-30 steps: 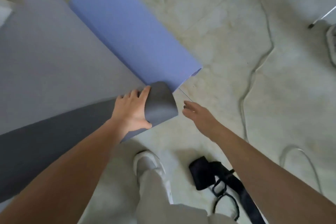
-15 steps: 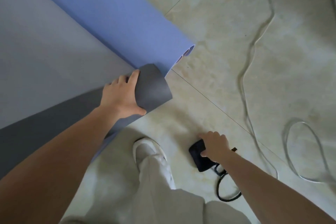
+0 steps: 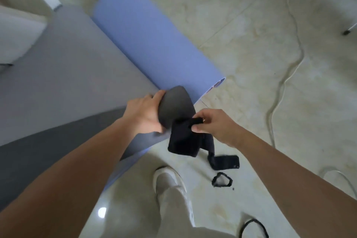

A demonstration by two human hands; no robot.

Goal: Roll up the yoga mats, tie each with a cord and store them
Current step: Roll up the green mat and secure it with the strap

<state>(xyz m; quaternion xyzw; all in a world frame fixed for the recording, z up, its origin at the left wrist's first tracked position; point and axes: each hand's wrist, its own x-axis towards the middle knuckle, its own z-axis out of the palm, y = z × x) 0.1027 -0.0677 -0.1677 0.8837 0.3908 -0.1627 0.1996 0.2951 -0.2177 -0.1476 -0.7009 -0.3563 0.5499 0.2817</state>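
The left hand (image 3: 142,114) gripped the lifted corner of the grey mat (image 3: 175,104), fingers and thumb curled round it. The mat lay spread on the tiled floor (image 3: 241,63) against a blue roll (image 3: 154,44). The right hand (image 3: 216,123) pinched a black strap (image 3: 183,141) between thumb and fingertips just beside that corner, its tail trailing to the floor.

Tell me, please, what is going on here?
A person works over mats on the floor. The left hand grips a mat's curled grey corner. The right hand pinches a black strap, held beside that corner, its tail on the floor. A blue roll lies beyond, with no strap around it.
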